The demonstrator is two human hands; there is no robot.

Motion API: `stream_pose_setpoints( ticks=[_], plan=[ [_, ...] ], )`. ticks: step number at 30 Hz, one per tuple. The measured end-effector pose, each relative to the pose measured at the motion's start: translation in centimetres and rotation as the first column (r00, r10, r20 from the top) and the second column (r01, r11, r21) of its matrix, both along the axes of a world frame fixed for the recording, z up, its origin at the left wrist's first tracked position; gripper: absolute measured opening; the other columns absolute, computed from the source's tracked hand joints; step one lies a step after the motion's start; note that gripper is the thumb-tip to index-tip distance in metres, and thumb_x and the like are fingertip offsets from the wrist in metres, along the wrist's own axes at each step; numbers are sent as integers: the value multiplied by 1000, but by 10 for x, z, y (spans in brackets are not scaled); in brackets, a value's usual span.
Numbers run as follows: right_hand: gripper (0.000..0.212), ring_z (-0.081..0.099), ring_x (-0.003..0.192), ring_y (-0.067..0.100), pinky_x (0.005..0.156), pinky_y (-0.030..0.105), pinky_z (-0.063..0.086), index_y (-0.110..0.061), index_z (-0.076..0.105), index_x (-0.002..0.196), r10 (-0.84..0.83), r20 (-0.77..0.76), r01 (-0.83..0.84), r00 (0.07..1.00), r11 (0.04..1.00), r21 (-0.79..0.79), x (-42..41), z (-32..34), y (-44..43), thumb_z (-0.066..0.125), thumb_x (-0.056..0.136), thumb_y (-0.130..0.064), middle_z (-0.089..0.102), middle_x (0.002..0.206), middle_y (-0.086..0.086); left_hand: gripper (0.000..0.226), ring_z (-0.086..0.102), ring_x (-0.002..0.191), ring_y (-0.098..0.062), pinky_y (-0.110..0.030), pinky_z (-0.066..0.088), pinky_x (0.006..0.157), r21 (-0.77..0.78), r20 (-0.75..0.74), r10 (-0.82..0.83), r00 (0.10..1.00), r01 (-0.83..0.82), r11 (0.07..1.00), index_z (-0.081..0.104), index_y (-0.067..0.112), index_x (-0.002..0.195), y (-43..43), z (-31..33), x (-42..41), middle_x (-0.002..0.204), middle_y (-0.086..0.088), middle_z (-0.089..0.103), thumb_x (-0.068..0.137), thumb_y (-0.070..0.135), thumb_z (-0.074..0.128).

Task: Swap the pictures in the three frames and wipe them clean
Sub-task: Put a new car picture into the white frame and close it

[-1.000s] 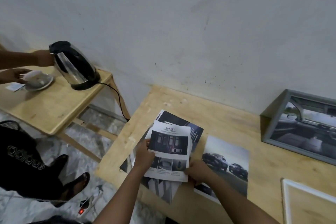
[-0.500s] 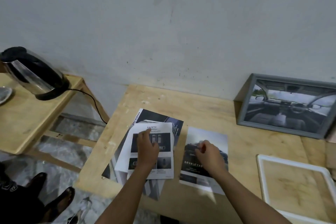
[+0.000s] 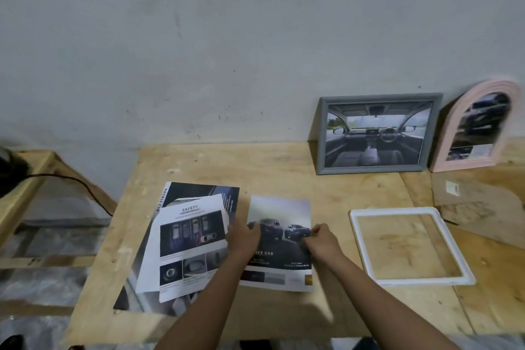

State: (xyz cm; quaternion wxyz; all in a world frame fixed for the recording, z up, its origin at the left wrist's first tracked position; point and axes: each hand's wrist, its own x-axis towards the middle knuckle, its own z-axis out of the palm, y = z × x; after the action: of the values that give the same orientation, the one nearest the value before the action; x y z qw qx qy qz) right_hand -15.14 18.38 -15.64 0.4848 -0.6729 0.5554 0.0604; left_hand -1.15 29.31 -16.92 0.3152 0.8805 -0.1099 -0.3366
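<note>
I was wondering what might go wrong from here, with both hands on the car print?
1. The right hand pinches the car print at its edge, so the paper may crease.
2. The left forearm crosses the loose brochure stack and might drag sheets askew.
3. The grey frame and pink arched frame only lean against the wall; a bump could tip them.

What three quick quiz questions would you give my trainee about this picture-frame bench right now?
1. True or false: the white square frame lies flat on the wooden table, holding no picture.
2. Fill in: the left hand and right hand both touch the ___ print, beside the white SAFETY sheet.
3. Which leans against the grey wall? A) grey rectangular frame B) SAFETY sheet C) white square frame.
Key: 1 true; 2 two-car print; 3 A.
</note>
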Motion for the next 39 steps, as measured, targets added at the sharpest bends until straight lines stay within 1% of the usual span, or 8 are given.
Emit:
stream_pose_setpoints(
  ticks=[6,14,19,21,23,27,34,39],
  plan=[
    [20,51,65,17,58,26,37,-19,53,72,31,132,-39,991,998,55,-3,4,0,51,80,-1,57,74,4,7,56,76,-18,-28,45,62,-85,-139,-20,990,8,996,53,11,85,1,10,-3,86,-9,59,89,16,50],
    [27,55,98,21,71,27,40,-13,62,105,-69,402,116,913,989,-94,-11,63,-49,43,89,-4,62,103,3,21,48,72,-21,-31,33,64,-266,46,87,995,-72,961,53,15,69,-42,67,-8,74,-4,54,89,14,48],
    [24,52,91,14,62,7,39,-13,60,107,36,585,163,810,945,-284,-56,112,-90,43,94,-2,60,99,1,16,49,57,-11,-19,44,52,-536,-274,106,956,-243,809,55,11,82,-87,113,-44,68,-2,48,96,13,46],
    [28,54,94,10,67,4,39,-17,61,109,101,626,178,773,913,-367,-77,123,-104,44,94,0,61,101,0,15,62,74,-15,-24,53,72,-599,-526,35,850,-399,694,54,9,93,-107,130,-64,82,-7,55,97,21,47],
    [34,55,97,1,75,6,41,-20,64,111,239,585,127,775,847,-515,-102,129,-116,46,92,2,63,105,-2,29,59,101,-28,-40,48,93,-606,-669,-64,741,-493,624,52,8,104,-124,138,-84,100,-13,59,97,35,44],
    [41,52,109,2,91,26,37,-31,62,120,515,238,-160,824,614,-773,-153,122,-135,46,87,-11,60,118,-14,54,62,103,-33,-42,57,78,-662,-708,-210,674,-529,531,52,6,125,-158,134,-114,120,-20,61,95,50,41],
    [45,41,122,7,98,32,27,-35,48,133,652,-182,-598,736,501,-626,-234,66,-149,46,91,-19,48,133,-14,24,65,91,-32,-35,56,71,-561,-478,-151,865,-169,810,55,5,111,-174,84,-177,107,-18,65,89,-2,46],
    [40,50,112,15,91,38,42,-34,55,126,746,-198,-706,636,458,-540,-247,23,-146,45,88,-37,55,127,-11,49,57,99,-29,-33,49,72,-400,-243,-114,963,8,916,50,8,114,-164,47,-196,114,-15,58,66,13,55]
  ],
)
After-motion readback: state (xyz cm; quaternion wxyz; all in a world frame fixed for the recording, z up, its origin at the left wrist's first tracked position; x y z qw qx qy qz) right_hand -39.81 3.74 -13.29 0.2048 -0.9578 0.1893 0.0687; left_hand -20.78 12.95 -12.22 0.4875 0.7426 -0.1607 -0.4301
